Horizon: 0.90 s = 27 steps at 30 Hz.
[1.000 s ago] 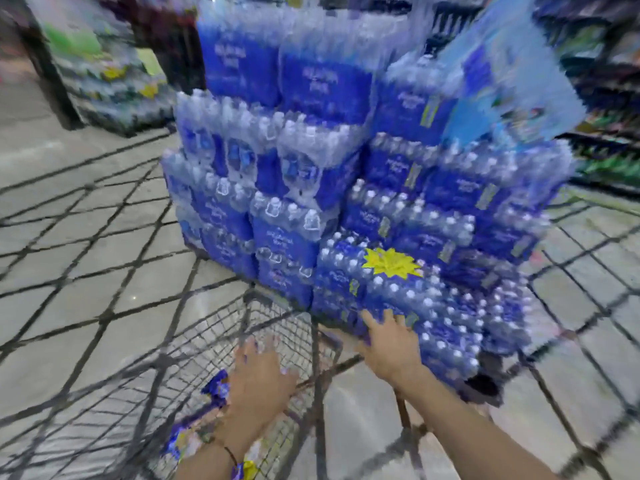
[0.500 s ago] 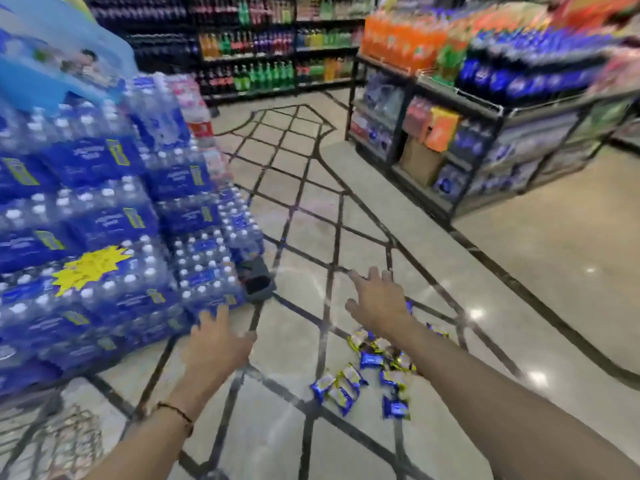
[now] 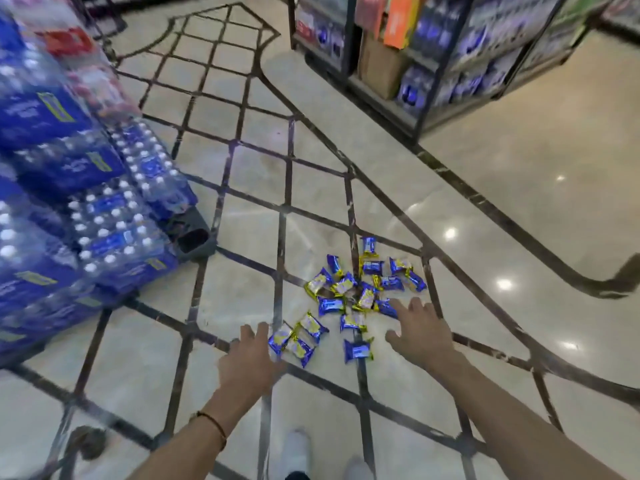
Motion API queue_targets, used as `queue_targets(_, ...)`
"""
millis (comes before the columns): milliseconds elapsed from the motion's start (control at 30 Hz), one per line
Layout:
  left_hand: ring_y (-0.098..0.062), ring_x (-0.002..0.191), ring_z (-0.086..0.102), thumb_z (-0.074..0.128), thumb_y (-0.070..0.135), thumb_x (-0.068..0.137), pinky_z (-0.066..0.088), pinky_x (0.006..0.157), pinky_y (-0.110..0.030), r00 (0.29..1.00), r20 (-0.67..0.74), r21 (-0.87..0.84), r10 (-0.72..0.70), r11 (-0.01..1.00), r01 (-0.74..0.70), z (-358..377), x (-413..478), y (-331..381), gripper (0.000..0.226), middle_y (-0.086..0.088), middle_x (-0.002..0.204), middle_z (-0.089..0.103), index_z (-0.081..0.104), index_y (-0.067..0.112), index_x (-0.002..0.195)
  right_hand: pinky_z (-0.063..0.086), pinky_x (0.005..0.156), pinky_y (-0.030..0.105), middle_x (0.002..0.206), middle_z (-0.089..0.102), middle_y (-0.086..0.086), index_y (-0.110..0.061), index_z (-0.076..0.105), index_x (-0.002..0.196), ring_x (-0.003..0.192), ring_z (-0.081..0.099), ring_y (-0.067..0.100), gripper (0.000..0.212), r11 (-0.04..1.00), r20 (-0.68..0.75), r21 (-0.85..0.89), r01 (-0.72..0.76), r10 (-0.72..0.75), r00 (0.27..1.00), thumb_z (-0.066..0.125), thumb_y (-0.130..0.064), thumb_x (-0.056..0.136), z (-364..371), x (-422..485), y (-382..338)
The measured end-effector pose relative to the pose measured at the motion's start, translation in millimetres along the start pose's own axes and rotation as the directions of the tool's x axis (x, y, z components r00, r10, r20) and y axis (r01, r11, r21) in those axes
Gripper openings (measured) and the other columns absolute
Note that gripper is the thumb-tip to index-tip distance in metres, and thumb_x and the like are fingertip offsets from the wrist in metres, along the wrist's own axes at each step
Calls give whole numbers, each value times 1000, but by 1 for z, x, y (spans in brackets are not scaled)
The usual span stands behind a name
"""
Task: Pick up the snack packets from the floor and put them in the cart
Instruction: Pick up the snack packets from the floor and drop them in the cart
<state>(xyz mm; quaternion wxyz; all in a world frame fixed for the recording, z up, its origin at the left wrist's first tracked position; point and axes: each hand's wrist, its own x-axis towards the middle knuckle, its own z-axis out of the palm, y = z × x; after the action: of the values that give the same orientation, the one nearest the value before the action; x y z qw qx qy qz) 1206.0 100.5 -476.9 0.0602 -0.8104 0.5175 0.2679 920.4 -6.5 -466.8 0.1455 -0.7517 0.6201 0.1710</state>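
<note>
Several blue and yellow snack packets [image 3: 360, 296] lie scattered on the tiled floor ahead of me. My left hand [image 3: 251, 358] reaches down with spread fingers, just left of the nearest packets [image 3: 298, 341], holding nothing. My right hand [image 3: 420, 332] stretches out with fingers spread, its fingertips over the right side of the pile, holding nothing. One loose packet [image 3: 358, 349] lies between my two hands. Only a bit of the cart's metal frame [image 3: 79, 445] shows at the bottom left.
A tall stack of blue bottled-water packs [image 3: 79, 202] on a pallet stands at the left. Dark metal shelving with drinks and boxes [image 3: 433, 64] stands at the back right. My white shoes [image 3: 298, 452] show at the bottom edge.
My view swung from the cart and water stack down to the floor. Both hands left the cart and lowered toward the packets, which now look closer and larger.
</note>
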Motion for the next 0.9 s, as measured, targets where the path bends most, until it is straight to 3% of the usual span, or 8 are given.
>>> queue_targets(233, -26, 105, 51, 68, 45, 75, 50, 72, -37, 985, 74, 220, 155, 961, -167, 130, 117, -28, 65, -1, 116, 43, 39, 25, 130, 48, 89, 43, 132, 46, 6, -31, 31, 144, 122, 43, 30, 66, 999, 83, -13, 42, -41, 996, 51, -53, 85, 163, 104, 9)
queue_targets(367, -29, 120, 44, 65, 26, 78, 42, 89, -39, 908, 235, 397, 348, 818, -416, 243, 200, -30, 73, -4, 137, 37, 31, 24, 142, 45, 86, 41, 133, 45, 6, -28, 33, 142, 120, 43, 30, 66, 987, 110, -87, 137, -127, 986, 54, -46, 83, 284, 174, 18)
queue_targets(467, -32, 133, 34, 63, 18, 80, 33, 103, -43, 880, 282, 506, 383, 719, -476, 335, 262, -34, 78, -10, 151, 27, 25, 23, 148, 43, 89, 42, 139, 43, 5, -28, 35, 142, 124, 41, 30, 67, 958, 116, -135, 252, -237, 965, 56, -42, 81, 374, 224, 24)
queue_targets(667, -32, 139, 31, 73, 23, 77, 29, 111, -45, 813, 287, 600, 506, 567, -564, 478, 366, -55, 82, -10, 153, 29, 29, 20, 146, 35, 104, 43, 147, 37, 7, -25, 30, 145, 136, 33, 30, 79, 895, 135, -205, 395, -374, 918, 63, -39, 75, 522, 303, 42)
queue_targets(800, -31, 136, 36, 73, 20, 68, 22, 111, -47, 751, 305, 689, 586, 409, -598, 523, 406, -78, 85, -6, 143, 38, 29, 20, 141, 36, 103, 45, 144, 40, 5, -24, 32, 144, 130, 39, 30, 94, 887, 151, -261, 381, -353, 923, 71, -47, 61, 581, 330, 51)
queue_targets(900, -30, 131, 39, 78, 25, 65, 17, 112, -53, 743, 344, 705, 574, 366, -608, 540, 422, -89, 90, -5, 134, 44, 28, 19, 140, 34, 104, 45, 136, 45, 6, -21, 36, 141, 123, 45, 30, 92, 866, 144, -305, 396, -370, 918, 74, -42, 60, 603, 339, 53)
